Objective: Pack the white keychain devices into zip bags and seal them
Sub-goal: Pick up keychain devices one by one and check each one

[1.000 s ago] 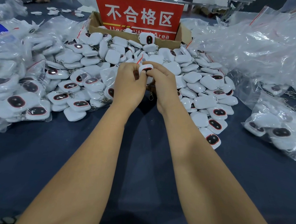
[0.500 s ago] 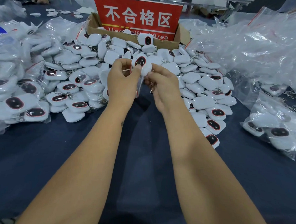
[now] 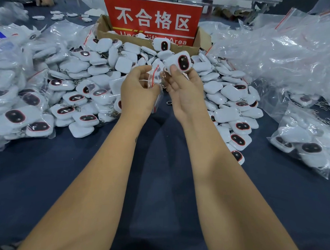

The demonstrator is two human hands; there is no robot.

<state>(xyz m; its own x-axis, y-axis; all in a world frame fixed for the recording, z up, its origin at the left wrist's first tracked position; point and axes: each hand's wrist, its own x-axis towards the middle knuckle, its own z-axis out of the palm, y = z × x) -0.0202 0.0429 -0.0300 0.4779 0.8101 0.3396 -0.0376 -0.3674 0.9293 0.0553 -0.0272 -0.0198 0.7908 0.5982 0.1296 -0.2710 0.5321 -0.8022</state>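
From the head camera, both forearms reach out over a dark blue tabletop (image 3: 158, 180) toward a wide heap of white keychain devices (image 3: 227, 93) that spreads from left to right across the far half of the scene. The right hand (image 3: 184, 92) pinches one keychain device (image 3: 180, 62) between thumb and fingers, its dark oval face turned toward the camera and its metal clip dangling just below. The left hand (image 3: 139, 90) grips a small clear zip bag (image 3: 155, 83) with a red seal line, fingers curled round its upper edge; the bag hangs down between the two hands. Device and bag mouth sit just beside each other, but the device is not yet inside.

The step in hand looks like insertion. To do it well, the left hand should spread the bag mouth wide, and the right hand should feed the clip in first so the chain does not snag on the seal strip, then push the body fully below the red line before the seal is pressed along its whole length.

Behind the heap stands a cardboard box (image 3: 202, 38) carrying a red sign (image 3: 153, 19). Loose empty bags (image 3: 275, 54) pile up at far right, and already filled bags (image 3: 305, 141) lie at the right edge and along the left.
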